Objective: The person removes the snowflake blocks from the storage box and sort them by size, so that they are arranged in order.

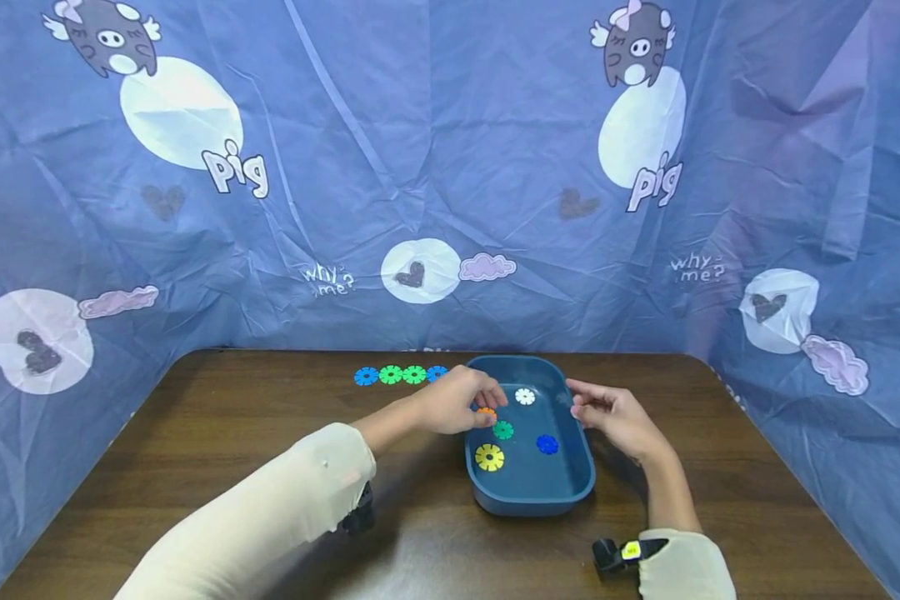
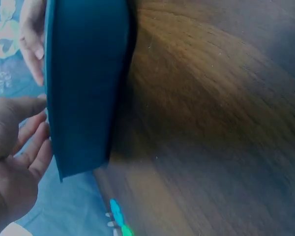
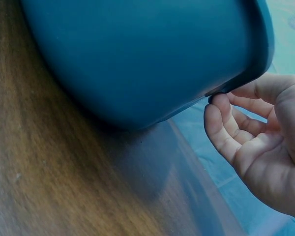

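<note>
A dark blue plastic basin (image 1: 528, 496) stands on the table with several snowflake-shaped discs inside: a white disc (image 1: 525, 397), an orange disc (image 1: 487, 413), a green disc (image 1: 503, 430), a yellow disc (image 1: 489, 457) and a blue disc (image 1: 547, 444). Over the basin's left rim reaches my left hand (image 1: 453, 400), thumb and fingers apart around the partly covered orange disc. The left wrist view hides its fingertips behind the basin wall. At the right rim, my right hand (image 1: 618, 421) pinches the edge between thumb and fingers, seen closely in the right wrist view.
Behind my left hand, a row of several blue and green discs (image 1: 402, 375) lies near the back of the brown wooden table (image 1: 270, 450). A blue printed cloth (image 1: 435, 167) hangs behind and beside the table.
</note>
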`<state>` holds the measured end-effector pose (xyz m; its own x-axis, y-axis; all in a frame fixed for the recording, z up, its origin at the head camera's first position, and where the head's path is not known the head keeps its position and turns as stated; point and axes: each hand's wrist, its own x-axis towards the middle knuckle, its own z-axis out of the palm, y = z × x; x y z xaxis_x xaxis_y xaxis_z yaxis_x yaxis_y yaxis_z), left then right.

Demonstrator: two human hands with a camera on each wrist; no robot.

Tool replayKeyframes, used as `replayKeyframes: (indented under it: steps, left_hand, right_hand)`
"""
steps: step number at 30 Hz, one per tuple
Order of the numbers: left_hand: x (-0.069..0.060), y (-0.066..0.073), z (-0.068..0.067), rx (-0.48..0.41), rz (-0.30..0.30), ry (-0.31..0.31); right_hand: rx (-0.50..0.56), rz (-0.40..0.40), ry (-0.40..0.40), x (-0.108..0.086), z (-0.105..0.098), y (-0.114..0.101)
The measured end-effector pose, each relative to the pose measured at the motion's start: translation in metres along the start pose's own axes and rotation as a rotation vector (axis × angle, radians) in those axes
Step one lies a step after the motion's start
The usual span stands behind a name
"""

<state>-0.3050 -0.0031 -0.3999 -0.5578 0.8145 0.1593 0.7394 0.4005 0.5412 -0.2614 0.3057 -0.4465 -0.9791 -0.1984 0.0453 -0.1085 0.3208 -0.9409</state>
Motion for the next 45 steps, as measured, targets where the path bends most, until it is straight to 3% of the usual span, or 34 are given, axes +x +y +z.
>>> replayKeyframes:
  steps: [5,10,20,25,29,33,45]
  left_hand:
    - [0.006,0.003,0.008,-0.023,0.032,-0.120]
    - [0.014,0.006,0.009,0.014,0.034,-0.238]
    - [0.031,0.011,0.017,0.135,-0.018,-0.377]
    - [0.039,0.014,0.023,0.248,-0.069,-0.441]
    - [0.042,0.015,0.028,0.290,-0.118,-0.444]
    - [0.045,0.015,0.032,0.259,-0.131,-0.427]
    - [0.059,0.009,0.049,0.109,-0.087,-0.353]
  right_hand:
    - [0.000,0.004,-0.001,0.001,0.001,0.000]
    - [0.010,0.008,0.000,0.002,0.002,0.001]
    - [0.005,0.008,-0.005,0.002,0.002,0.001]
    - [-0.006,0.016,-0.001,0.002,0.003,0.000]
    - [-0.008,0.015,0.002,0.002,0.004,0.000]
    - [-0.009,0.016,0.006,0.002,0.004,-0.001]
    - [-0.042,0.010,0.003,0.000,0.001,-0.003]
